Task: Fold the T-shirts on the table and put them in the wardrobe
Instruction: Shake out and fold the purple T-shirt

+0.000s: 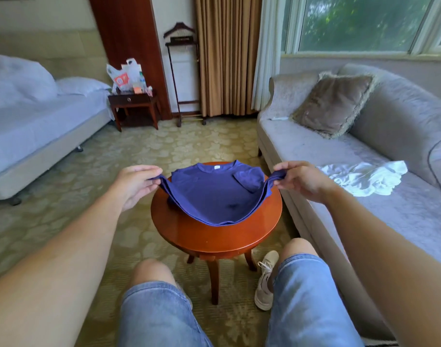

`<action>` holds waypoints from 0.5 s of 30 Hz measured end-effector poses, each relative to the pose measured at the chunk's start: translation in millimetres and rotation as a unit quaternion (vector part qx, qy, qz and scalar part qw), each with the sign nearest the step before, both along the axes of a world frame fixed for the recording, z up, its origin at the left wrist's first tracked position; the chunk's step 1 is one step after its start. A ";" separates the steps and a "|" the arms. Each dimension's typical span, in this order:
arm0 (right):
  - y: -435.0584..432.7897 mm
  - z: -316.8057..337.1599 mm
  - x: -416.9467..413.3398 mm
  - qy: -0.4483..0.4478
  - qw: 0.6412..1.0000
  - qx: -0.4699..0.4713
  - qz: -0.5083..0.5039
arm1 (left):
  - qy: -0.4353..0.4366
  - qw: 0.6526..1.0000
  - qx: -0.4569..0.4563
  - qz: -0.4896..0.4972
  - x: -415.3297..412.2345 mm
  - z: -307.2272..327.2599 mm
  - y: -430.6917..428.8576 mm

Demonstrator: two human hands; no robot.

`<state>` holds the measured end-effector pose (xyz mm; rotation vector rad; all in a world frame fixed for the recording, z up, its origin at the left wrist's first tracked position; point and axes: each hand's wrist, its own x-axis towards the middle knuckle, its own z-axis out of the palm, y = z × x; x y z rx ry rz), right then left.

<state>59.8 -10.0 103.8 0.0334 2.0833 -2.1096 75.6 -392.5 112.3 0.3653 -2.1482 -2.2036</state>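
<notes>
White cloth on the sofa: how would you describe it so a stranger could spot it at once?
Look at the long grey sofa under the window on the right. On its seat, nearer the camera than the brown cushion, lies the white cloth. It is crumpled and bright white, while the cushion is brown and propped against the sofa's back.

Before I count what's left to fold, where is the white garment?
In the head view, the white garment lies crumpled on the grey sofa, right of the round table.
</notes>
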 end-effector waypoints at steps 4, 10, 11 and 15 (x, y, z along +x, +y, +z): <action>0.0 18.9 23.6 0.041 0.999 0.014 0.001 | 0.033 0.998 0.035 -0.039 28.5 24.8 7.8; 1.2 34.6 43.6 0.101 0.990 0.089 -0.036 | 0.063 0.996 -0.055 -0.008 46.7 40.8 8.1; 2.0 35.6 43.5 0.108 0.988 0.099 -0.045 | 0.063 0.995 -0.079 0.006 44.3 39.4 6.4; 3.9 29.6 27.3 0.109 0.977 0.153 -0.100 | 0.043 0.985 -0.155 0.059 23.8 27.0 -1.8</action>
